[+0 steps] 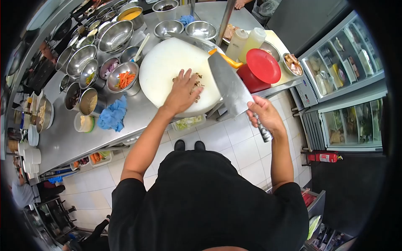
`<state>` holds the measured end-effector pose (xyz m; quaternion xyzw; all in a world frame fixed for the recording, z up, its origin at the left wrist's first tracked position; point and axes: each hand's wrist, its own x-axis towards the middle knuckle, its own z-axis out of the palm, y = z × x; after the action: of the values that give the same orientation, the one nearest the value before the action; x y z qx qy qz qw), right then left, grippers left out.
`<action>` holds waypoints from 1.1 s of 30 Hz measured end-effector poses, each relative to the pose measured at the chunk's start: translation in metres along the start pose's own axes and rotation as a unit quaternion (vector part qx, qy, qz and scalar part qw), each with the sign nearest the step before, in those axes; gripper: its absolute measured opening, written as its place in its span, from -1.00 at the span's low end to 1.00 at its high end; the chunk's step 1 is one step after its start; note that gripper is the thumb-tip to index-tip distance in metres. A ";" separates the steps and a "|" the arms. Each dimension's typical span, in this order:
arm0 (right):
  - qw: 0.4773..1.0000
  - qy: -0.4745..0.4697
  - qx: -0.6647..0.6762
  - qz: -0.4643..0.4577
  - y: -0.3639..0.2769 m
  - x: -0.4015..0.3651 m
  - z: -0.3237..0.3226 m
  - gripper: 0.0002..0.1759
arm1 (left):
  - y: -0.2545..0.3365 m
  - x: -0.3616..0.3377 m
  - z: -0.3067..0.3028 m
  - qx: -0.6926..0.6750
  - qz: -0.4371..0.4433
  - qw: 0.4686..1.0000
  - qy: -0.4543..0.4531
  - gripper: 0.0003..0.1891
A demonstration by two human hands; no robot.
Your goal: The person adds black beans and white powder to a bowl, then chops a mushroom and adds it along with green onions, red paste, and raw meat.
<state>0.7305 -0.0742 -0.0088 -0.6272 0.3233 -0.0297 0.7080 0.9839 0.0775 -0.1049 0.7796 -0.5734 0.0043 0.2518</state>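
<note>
My left hand (181,95) lies with its fingers spread on the thick round white cutting board (157,69). Small chopped brown pieces (197,83) show under and beside those fingers; what the palm covers is hidden. My right hand (266,113) is closed around the dark patterned handle of a cleaver (230,85). Its broad blade is raised over the board's right edge, apart from the left hand. A second knife (190,40) with a yellow handle lies across the far side of the board.
Left of the board stand metal bowls, one with carrot strips (125,79), beside a blue cloth (113,113). A red container (259,71) and squeeze bottles (238,44) stand at right. Glass-door fridges (343,62) line the right side. Other people's hands (240,4) show beyond the counter.
</note>
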 end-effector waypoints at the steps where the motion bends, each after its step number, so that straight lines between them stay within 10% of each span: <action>1: 0.999 0.027 -0.042 -0.014 -0.007 -0.005 -0.003 -0.86 | -0.003 0.001 -0.001 -0.003 0.001 1.000 -0.004 -0.43; 8: 0.974 0.078 -0.202 -0.066 -0.014 -0.002 -0.018 -0.80 | 0.000 0.019 0.005 -0.210 -0.070 0.970 0.100 -0.70; 13: 0.970 0.103 -0.210 -0.072 -0.009 -0.002 -0.017 -0.81 | 0.021 0.031 0.015 -0.114 0.068 0.988 0.082 -0.84; 21: 0.967 0.121 -0.214 -0.070 -0.016 -0.004 -0.015 -0.79 | 0.048 0.044 0.038 -0.112 0.076 0.991 -0.003 -0.88; 33: 0.929 0.028 -0.363 -0.065 -0.042 0.044 0.009 -0.76 | -0.021 0.005 -0.035 -0.139 0.031 0.979 0.149 -0.78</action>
<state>0.7853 -0.0950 0.0105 -0.8598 0.2904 0.0261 0.4192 1.0141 0.0912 -0.0806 0.7096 -0.5481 0.0491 0.4400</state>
